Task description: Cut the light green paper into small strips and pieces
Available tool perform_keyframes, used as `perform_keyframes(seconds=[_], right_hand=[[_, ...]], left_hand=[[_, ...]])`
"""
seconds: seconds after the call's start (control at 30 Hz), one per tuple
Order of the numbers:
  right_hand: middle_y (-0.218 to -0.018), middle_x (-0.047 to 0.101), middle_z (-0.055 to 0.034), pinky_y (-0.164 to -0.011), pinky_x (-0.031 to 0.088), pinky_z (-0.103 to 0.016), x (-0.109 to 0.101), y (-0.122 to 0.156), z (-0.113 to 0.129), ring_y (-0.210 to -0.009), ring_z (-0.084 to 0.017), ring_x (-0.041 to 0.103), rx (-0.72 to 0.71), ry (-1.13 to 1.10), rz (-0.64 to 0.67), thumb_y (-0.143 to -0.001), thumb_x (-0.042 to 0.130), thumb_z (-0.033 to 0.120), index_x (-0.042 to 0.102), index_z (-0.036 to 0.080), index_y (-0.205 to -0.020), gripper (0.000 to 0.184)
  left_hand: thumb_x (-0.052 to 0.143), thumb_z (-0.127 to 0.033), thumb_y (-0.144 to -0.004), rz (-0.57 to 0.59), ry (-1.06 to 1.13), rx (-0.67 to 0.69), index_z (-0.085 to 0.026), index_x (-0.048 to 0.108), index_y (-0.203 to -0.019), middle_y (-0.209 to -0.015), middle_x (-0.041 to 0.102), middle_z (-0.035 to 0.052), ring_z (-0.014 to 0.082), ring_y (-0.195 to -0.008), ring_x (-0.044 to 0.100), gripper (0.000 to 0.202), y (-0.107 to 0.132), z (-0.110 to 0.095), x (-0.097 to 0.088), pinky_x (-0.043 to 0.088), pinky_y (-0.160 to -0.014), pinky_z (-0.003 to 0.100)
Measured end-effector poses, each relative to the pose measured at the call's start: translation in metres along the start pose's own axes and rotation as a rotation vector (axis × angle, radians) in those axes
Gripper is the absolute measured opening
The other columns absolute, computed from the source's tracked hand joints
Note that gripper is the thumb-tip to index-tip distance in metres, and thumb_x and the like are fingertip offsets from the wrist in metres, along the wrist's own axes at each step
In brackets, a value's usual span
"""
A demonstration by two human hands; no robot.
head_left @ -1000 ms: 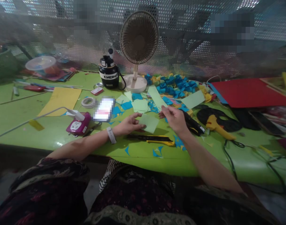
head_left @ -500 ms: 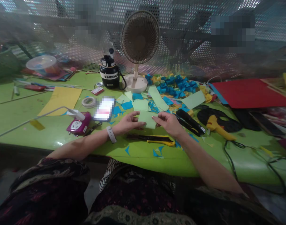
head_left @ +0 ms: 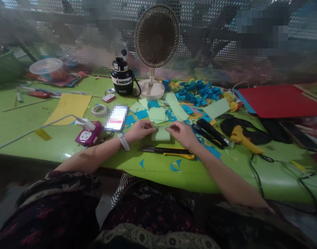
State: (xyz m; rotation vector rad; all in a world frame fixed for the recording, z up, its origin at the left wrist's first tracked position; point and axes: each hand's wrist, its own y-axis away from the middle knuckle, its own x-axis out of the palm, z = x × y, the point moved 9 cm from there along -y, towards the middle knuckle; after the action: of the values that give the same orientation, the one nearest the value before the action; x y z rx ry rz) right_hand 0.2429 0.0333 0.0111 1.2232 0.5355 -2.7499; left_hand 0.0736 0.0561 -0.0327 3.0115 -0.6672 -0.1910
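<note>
A small light-green paper piece lies folded on the green table between my hands. My left hand, with a white watch on its wrist, pinches the paper's left end. My right hand pinches its right end, fingers curled down on the top edge. Just in front of the paper lies a yellow-and-black utility knife. More light-green paper pieces lie just beyond my hands.
A desk fan and a black jug stand at the back. A phone, a pink power adapter and a tape roll lie left. A glue gun, black tools and red paper lie right. Folded blue and yellow paper is piled behind.
My right hand came in from the right and took the paper's other end. Both hands lowered the paper to the table, where it now looks folded and narrower.
</note>
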Motion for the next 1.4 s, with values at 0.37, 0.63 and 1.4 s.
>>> perform_keyframes(seconds=[0.37, 0.63, 1.4], right_hand=[[-0.155, 0.042, -0.0172, -0.114, 0.038, -0.050, 0.051, 0.036, 0.041, -0.141, -0.033, 0.043, -0.435, 0.340, 0.449, -0.093, 0.040, 0.068, 0.046, 0.012, -0.148, 0.079], [-0.155, 0.041, -0.0167, -0.114, 0.035, -0.054, 0.060, 0.046, 0.044, -0.142, -0.035, 0.042, -0.433, 0.438, 0.511, -0.093, 0.032, 0.073, 0.049, 0.014, -0.147, 0.082], [-0.155, 0.041, -0.0169, -0.113, 0.035, -0.055, 0.060, 0.050, 0.047, -0.140, -0.035, 0.043, -0.433, 0.484, 0.542, -0.090, 0.034, 0.076, 0.046, 0.015, -0.148, 0.085]], left_hand=[[0.077, -0.020, -0.076, -0.095, -0.109, -0.119, -0.015, 0.060, -0.067, -0.054, 0.061, 0.0002, 0.0075, -0.046, 0.053, 0.020, -0.007, 0.017, -0.019, 0.038, -0.046, 0.020], [0.078, -0.020, -0.074, -0.087, -0.065, -0.134, -0.015, 0.058, -0.068, -0.055, 0.062, 0.0005, 0.0104, -0.050, 0.058, 0.022, -0.008, 0.017, -0.019, 0.047, -0.054, 0.026], [0.046, -0.027, -0.093, 0.322, -1.090, 0.432, -0.018, 0.064, -0.097, -0.093, 0.063, 0.0077, 0.0194, -0.084, 0.057, 0.020, 0.019, -0.024, 0.028, 0.040, -0.073, 0.030]])
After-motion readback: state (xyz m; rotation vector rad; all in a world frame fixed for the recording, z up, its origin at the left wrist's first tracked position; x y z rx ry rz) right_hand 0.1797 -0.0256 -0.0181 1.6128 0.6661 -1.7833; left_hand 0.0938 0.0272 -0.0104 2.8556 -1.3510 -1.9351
